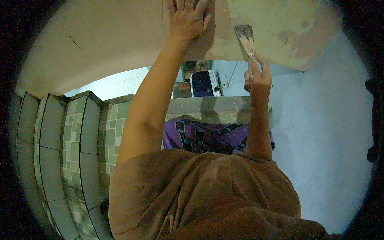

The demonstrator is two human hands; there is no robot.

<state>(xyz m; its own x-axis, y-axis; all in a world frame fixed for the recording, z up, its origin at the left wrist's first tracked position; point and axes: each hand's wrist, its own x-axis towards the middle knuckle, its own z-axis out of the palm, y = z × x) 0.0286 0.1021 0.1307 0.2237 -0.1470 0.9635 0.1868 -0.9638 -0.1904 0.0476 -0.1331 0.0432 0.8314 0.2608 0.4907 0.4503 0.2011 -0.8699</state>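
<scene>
The right hand [259,74] is closed around the handle of a scraper [247,40], fingers wrapped and narrow, with the blade standing out from the hand toward eleven to twelve o'clock. The blade is broad and flat, dark near its edge and smeared with whitish material lower down; a shadow lies just beside it, and whether the edge touches the plastered surface [120,40] behind it I cannot tell. The left hand [188,22] is wide and holds nothing, fingers spread toward twelve o'clock and cut off by the upper rim, the palm apparently laid flat against that same surface. From the left hand, the scraper lies between three and four o'clock, well apart from it; from the right hand, the left hand is at about ten o'clock. The surface is beige, turning yellowish with pinkish-brown patches toward one o'clock, and bears a thin dark mark [75,43] toward ten. Green-grey tiled steps [74,132] run down the eight-to-nine o'clock side, and a pale blue wall [324,140] fills three to four. Between the forearms sits a white appliance [205,84] with a dark lid, and nearer the brown shirt [200,192], a purple patterned cloth [212,136].
</scene>
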